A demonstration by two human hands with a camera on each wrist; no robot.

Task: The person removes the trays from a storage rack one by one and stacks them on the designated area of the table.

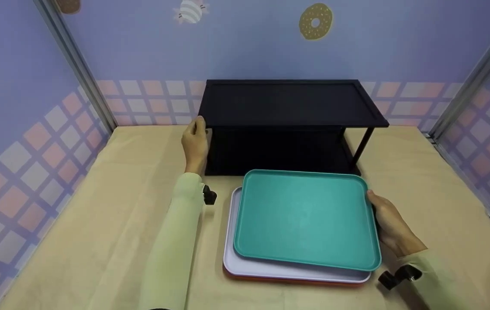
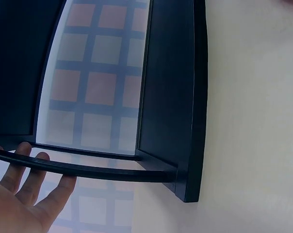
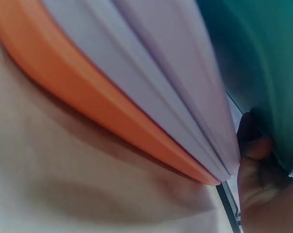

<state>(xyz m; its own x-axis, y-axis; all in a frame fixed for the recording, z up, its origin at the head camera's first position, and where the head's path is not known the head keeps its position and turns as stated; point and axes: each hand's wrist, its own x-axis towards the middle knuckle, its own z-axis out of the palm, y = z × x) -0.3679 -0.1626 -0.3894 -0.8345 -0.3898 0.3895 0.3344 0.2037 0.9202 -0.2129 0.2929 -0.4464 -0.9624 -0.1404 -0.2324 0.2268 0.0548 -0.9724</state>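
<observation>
A black two-tier shelf rack (image 1: pixel 288 103) stands at the back of the table. My left hand (image 1: pixel 195 144) grips its front left corner; in the left wrist view that hand's fingers (image 2: pixel 32 187) lie against a thin black post (image 2: pixel 88 171). My right hand (image 1: pixel 393 226) holds a teal tray (image 1: pixel 307 219) by its right edge, thumb on the rim. The teal tray sits askew above a lilac tray (image 1: pixel 296 270), and in the right wrist view a gap shows between them at the hand. An orange tray (image 3: pixel 88 97) lies lowest, under the lilac layers.
Pale cloth covers the table (image 1: pixel 120 206). Patterned panels rise at the back and both sides, with metal posts (image 1: pixel 77 64) at the corners. The rack's lower tier (image 1: pixel 275 150) lies just behind the trays.
</observation>
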